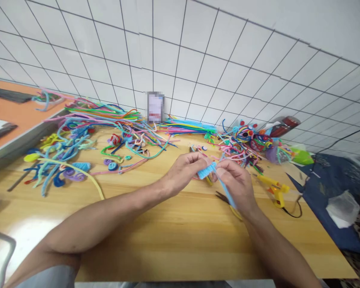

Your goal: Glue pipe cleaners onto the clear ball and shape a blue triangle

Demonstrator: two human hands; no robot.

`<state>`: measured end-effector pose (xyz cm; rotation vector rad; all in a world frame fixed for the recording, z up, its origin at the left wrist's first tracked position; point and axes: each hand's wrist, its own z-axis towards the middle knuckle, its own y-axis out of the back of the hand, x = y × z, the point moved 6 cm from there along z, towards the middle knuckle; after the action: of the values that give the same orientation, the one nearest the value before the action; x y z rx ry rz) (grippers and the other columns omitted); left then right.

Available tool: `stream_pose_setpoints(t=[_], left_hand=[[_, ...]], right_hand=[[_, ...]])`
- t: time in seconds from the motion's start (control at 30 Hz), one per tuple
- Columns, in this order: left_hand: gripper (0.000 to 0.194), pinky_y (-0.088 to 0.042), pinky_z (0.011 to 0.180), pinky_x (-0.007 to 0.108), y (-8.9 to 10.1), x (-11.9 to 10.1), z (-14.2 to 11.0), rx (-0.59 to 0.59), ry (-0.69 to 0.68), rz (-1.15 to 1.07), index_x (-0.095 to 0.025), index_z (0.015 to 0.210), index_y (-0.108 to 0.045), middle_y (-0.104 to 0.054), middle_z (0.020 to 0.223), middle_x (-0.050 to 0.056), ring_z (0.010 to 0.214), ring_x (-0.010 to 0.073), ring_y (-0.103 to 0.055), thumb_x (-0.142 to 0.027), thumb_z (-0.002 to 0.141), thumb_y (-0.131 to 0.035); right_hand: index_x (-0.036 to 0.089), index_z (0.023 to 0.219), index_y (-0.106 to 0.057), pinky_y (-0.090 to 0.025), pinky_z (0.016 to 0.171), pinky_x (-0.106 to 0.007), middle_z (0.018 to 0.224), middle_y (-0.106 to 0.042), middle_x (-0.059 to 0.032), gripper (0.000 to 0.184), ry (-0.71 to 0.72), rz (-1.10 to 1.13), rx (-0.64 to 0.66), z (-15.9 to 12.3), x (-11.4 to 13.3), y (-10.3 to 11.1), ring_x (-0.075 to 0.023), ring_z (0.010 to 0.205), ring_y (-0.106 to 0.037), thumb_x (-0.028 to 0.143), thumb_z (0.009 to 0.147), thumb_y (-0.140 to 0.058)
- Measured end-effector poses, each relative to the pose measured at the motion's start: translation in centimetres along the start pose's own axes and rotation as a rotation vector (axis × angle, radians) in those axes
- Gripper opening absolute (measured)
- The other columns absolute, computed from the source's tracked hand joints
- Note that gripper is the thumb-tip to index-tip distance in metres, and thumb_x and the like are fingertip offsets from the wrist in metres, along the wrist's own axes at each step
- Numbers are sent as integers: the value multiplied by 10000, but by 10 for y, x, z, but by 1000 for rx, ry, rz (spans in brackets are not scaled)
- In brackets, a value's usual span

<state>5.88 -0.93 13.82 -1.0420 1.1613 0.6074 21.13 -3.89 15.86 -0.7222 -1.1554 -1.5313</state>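
Note:
Between my two hands is a light blue pipe cleaner coil point(205, 172), wound into a short ridged piece. My left hand point(187, 168) pinches it from the left with thumb and forefinger. From its right end a loose light blue pipe cleaner tail point(226, 193) runs down along my palm. My right hand point(235, 182) is closed on that pipe cleaner close to the coil. Below the hands, a pair of scissors point(235, 213) with yellow handles lies on the table, partly hidden by my right hand.
A yellow glue gun point(276, 191) with a black cord lies at the right. Bundles of coloured pipe cleaners point(189, 127) line the wall, and a tangled pile point(75, 144) covers the left. A blurred-out phone-like object point(155, 107) leans on the tiles. The wooden table point(174, 240) has its edge near me.

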Motion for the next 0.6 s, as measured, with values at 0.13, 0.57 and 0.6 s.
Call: stream_pose_setpoints(t=[0.13,0.57,0.6], left_hand=[[369,-372,602,234,-1,8,1,-26,49,-123,-150,738,-650,-550,639,-20,587,90,-451,-492,779,-784],[375,-493,776,271,-4,-3,-5,60,-92,127,-173,1025,-760,-710,1035,67,929,190,-631,-521,908,-681],[346,-495,798,273,-5,-3,-6,88,-99,138,-174,1037,-753,-704,1042,63,936,186,-626,-488,894,-719]], right_hand=[[253,1014,-747,-540,729,-321,885,-725,-18,121,257,-127,-58,3,12,11,-179,775,-666,244,991,-629],[225,782,-653,-486,603,-267,690,-631,33,125,172,-189,-18,8,9,14,-134,619,-581,200,891,-710],[222,770,-653,-483,592,-264,678,-625,32,126,122,-149,-13,9,6,14,-133,609,-574,219,880,-715]])
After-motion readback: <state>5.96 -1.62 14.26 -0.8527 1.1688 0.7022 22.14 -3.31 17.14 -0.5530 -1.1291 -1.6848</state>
